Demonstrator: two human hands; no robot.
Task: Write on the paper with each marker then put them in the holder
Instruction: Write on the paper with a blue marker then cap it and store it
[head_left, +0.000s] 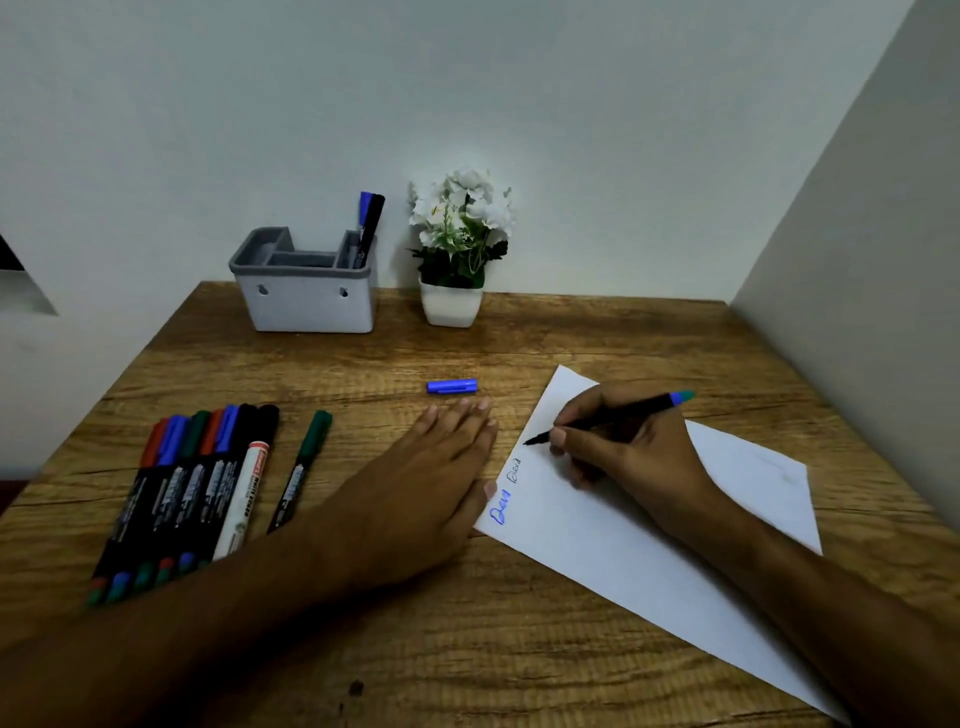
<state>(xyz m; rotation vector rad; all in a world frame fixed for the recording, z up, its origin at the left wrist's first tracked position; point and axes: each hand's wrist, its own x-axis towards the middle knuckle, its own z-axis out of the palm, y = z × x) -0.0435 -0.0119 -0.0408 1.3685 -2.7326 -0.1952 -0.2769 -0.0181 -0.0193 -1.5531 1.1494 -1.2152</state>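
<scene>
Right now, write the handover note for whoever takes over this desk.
Right hand grips an uncapped blue marker, tip at the paper. Left hand lies flat, thumb on the paper's edge. Blue cap lies on the table.
Done: two words written, two markers in the holder.
Left: write, recap, stow; then the markers at the left.

The desk (519, 649) is wood, or a wood-look top, with a coarse, cracked grain and a matt brown face. The paper (649, 561) lies smooth and matt white. The holder (306, 304) looks like pale plastic with a grey felt-like lining. The cap (452, 386) is glossy blue plastic. The markers (192, 488) have dark plastic barrels. The pot (451, 306) is smooth and white.
</scene>
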